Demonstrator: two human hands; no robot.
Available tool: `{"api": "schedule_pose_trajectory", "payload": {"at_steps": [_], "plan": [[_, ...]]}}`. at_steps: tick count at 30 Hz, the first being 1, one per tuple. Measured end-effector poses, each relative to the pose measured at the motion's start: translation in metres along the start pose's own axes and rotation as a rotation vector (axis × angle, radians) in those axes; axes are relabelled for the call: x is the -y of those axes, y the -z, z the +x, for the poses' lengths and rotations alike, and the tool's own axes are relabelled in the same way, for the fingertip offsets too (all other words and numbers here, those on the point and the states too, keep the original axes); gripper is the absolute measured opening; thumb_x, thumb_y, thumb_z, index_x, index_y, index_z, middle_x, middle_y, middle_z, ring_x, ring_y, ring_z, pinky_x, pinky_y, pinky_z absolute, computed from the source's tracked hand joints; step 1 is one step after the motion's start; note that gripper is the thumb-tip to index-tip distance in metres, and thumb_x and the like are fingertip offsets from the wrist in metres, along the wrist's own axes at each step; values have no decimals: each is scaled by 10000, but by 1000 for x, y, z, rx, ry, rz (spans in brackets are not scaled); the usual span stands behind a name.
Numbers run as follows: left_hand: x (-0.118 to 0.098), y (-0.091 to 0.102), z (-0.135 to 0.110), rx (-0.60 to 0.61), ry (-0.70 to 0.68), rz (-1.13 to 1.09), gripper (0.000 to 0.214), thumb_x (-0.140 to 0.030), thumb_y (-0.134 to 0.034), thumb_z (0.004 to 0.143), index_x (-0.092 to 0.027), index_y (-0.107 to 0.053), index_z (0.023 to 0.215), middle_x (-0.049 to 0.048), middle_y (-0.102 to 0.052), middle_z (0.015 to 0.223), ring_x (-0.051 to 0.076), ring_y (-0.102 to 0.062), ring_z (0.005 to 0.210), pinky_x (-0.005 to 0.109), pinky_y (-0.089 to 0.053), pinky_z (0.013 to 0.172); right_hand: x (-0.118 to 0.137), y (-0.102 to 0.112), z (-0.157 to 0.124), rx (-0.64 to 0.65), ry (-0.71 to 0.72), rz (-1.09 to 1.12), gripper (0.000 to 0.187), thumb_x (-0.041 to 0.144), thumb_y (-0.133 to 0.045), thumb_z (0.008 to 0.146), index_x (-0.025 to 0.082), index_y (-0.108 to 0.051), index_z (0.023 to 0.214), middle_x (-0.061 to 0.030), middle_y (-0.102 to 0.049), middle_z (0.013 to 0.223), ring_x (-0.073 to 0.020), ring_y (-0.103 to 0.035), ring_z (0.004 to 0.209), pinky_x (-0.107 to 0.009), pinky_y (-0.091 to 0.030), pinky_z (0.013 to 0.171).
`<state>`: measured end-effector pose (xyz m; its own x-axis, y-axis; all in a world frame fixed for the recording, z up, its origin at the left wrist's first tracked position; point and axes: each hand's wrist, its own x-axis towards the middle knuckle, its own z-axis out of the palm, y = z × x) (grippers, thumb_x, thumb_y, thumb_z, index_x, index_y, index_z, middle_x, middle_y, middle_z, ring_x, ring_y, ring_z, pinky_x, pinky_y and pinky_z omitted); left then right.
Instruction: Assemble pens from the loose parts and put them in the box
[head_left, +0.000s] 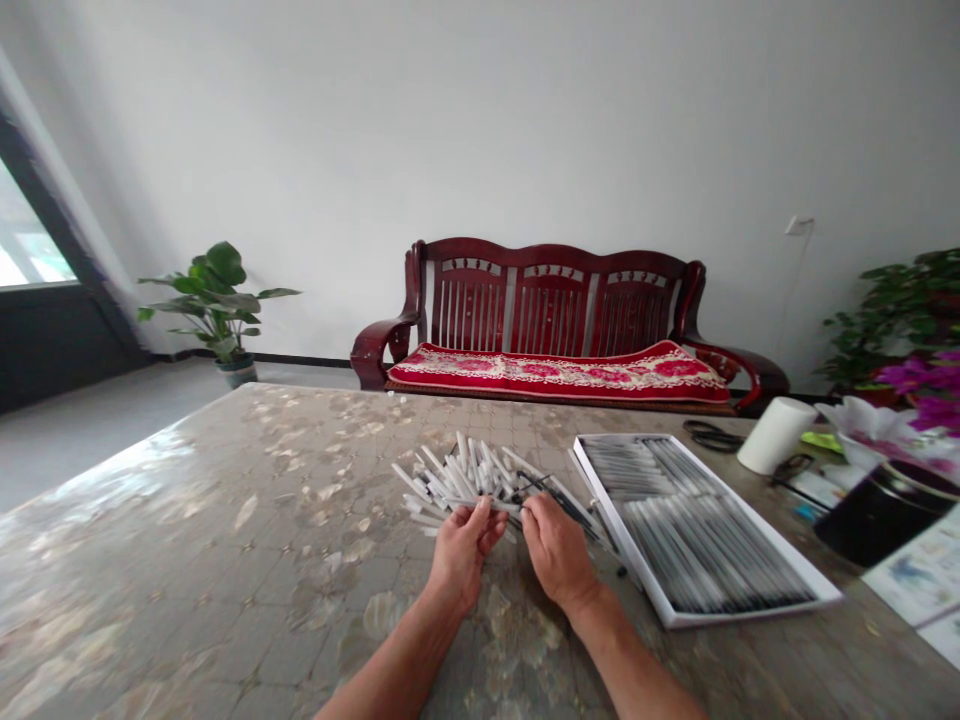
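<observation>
A loose heap of white pens [465, 475] lies on the patterned table [225, 520] just beyond my hands. My left hand [463, 550] is closed, its fingers pinching one white pen [491, 505] at the near edge of the heap. My right hand [555, 550] is closed on the other end of that same pen, close beside the left. To the right, a flat white box [750, 590] holds rows of pens laid side by side.
A white roll [776, 435], a black round container [877, 510], scissors [712, 435] and papers sit at the table's right end beside flowers [922, 385]. A red wooden bench [555, 320] stands against the wall behind, and a potted plant [217, 305] on the floor at left.
</observation>
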<state>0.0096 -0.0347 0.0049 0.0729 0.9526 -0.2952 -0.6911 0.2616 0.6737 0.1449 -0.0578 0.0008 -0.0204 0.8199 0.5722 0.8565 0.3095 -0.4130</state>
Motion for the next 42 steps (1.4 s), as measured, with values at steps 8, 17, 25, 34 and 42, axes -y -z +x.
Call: {"api": "schedule_pose_trajectory", "payload": {"at_steps": [8,17,25,34,42], "plan": [[2,2,-1,36,-16,42,362,-313,-895,519,-123,-649,703,9,-675,630,121,-670,588,196,-563,574,-3,0,1,112,-230,292,439,383,-306,968,227,-485,599,12,-538,523,-147,-522,520,-256,-338,544],[3,3,3,17,-17,125,371,-354,-888,520,-126,-638,673,12,-668,591,116,-652,558,191,-540,526,-9,-8,4,58,-226,161,441,436,-306,968,223,-526,650,-17,-587,574,-171,-555,555,-265,-323,557],[1,1,9,-7,-23,147,387,-378,-886,510,-143,-611,647,12,-665,583,127,-659,567,197,-534,506,-8,-7,6,46,-230,279,352,447,-375,942,216,-564,756,-17,-637,697,-166,-576,643,-246,-366,595],[1,1,15,-18,-44,168,366,-370,-864,556,-136,-603,661,29,-671,589,123,-656,565,193,-533,527,-8,-13,10,35,-256,355,333,460,-394,933,212,-594,835,-9,-642,705,-157,-573,621,-240,-384,585],[5,2,14,23,-63,186,381,-384,-866,537,-130,-612,664,38,-670,586,141,-656,557,212,-526,515,-9,-13,8,30,-278,275,418,480,-313,956,221,-589,778,-17,-633,663,-180,-587,626,-261,-365,594]]}}
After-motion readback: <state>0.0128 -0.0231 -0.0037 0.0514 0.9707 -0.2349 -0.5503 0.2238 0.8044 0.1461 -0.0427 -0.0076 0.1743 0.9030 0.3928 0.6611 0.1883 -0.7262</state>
